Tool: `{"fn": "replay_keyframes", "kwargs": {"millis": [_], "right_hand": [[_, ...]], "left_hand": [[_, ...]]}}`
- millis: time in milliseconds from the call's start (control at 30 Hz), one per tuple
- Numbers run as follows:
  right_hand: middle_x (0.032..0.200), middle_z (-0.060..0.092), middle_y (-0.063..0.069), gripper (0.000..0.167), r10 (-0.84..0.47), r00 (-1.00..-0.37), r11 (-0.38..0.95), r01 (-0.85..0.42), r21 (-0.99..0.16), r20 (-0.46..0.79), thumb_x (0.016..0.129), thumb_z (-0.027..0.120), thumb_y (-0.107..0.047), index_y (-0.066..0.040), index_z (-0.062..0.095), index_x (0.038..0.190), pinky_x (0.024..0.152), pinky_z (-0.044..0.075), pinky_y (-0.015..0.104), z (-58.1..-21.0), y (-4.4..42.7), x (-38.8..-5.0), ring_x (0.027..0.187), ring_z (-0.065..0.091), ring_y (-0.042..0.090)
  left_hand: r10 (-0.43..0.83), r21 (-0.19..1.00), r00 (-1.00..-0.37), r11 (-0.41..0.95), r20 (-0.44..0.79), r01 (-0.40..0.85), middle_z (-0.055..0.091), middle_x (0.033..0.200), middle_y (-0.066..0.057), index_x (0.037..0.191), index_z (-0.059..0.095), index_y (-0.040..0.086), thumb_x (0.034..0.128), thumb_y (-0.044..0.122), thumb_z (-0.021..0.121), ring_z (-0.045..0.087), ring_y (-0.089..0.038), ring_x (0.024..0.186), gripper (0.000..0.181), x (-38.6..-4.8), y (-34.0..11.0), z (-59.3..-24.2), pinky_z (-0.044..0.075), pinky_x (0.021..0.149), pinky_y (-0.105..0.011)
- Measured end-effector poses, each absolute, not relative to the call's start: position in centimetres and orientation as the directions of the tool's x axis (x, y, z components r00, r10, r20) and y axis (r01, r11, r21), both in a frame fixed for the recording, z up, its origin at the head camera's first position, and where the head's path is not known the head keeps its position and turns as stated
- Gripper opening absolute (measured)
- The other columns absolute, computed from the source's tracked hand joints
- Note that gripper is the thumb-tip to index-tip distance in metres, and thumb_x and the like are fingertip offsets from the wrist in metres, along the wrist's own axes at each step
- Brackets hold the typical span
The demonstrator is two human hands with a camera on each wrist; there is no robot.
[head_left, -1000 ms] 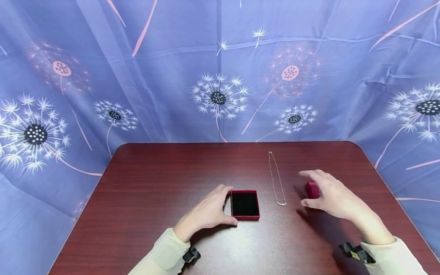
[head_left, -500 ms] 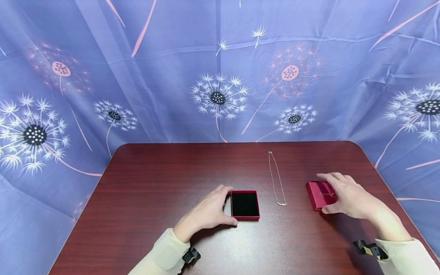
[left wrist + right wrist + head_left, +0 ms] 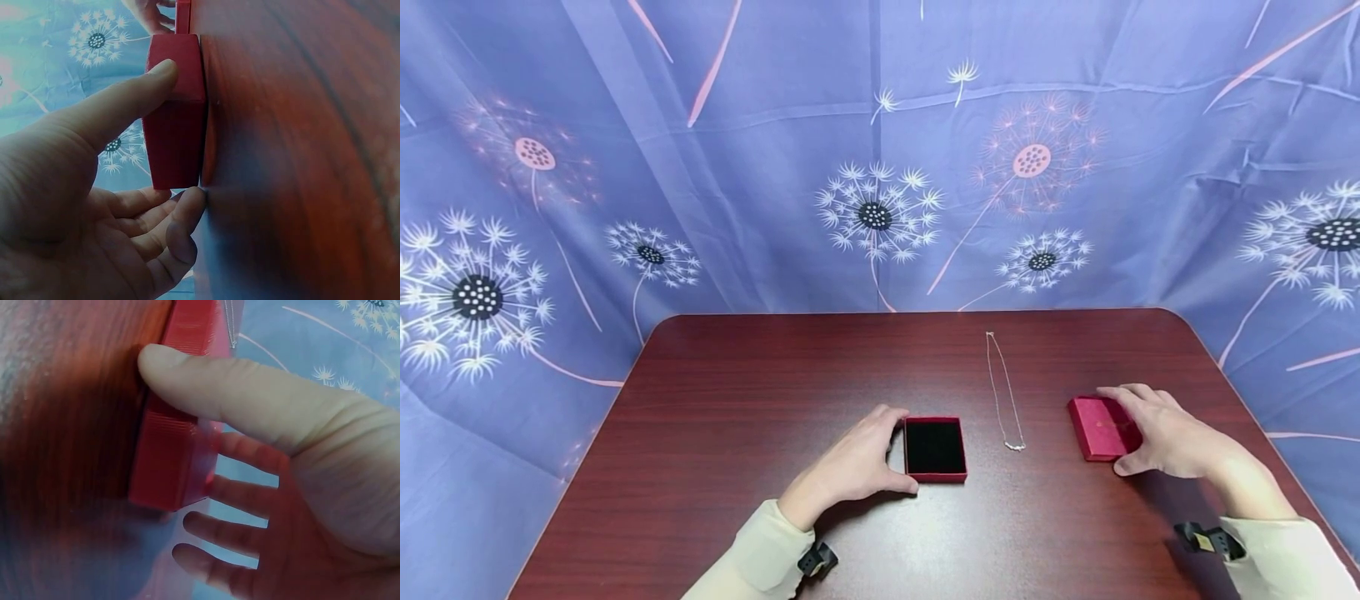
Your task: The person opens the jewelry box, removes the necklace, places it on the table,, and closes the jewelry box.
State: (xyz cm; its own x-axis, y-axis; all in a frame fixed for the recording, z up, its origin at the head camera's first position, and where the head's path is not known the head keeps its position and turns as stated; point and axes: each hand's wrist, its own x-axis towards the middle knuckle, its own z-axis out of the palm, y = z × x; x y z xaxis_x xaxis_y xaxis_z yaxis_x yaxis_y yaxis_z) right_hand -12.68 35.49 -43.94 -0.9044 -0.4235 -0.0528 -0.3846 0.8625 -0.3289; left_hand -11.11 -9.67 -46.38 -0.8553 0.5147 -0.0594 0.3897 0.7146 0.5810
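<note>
The bottom half of a red jewelry box (image 3: 936, 477), lined in black, sits near the middle of the table. My left hand (image 3: 853, 460) holds its left side, thumb at the front corner and fingers at the back; the left wrist view shows the thumb against the red side wall (image 3: 175, 134). Farther right lies the red box lid (image 3: 1097, 427), top side up. Around its right part stands my right hand (image 3: 1168, 435), thumb in front of the lid and fingers loosely extended behind. Between the two box parts a thin necklace (image 3: 1014, 447) lies stretched out.
The dark red wooden table (image 3: 760, 367) has rounded far corners. Behind it hangs a blue cloth (image 3: 760, 167) with dandelion prints. Small black devices sit at both wrists, by the pale sleeves (image 3: 1273, 550).
My right hand has moved right with the lid and set it down flat, then shifted slightly off it to the right. The left hand, box bottom and necklace stay in place.
</note>
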Motion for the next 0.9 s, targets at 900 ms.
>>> {"fn": "replay_keyframes", "kwargs": {"millis": [900], "right_hand": [[0.123,0.059,0.014,0.098,-0.424,-0.906,0.846,-0.388,-0.367,-0.018,0.065,0.102,-0.035,-0.001,0.053,0.141,0.082,0.051,0.044,-43.2,35.0,-13.2,0.108,0.054,0.031]], "left_hand": [[0.522,0.580,-0.852,0.708,-0.046,0.403,0.058,0.141,-0.009,0.149,0.052,0.002,0.0744,0.037,0.098,0.057,-0.026,0.133,0.094,-11.1,-9.8,-46.3,0.045,0.114,-0.043]]}}
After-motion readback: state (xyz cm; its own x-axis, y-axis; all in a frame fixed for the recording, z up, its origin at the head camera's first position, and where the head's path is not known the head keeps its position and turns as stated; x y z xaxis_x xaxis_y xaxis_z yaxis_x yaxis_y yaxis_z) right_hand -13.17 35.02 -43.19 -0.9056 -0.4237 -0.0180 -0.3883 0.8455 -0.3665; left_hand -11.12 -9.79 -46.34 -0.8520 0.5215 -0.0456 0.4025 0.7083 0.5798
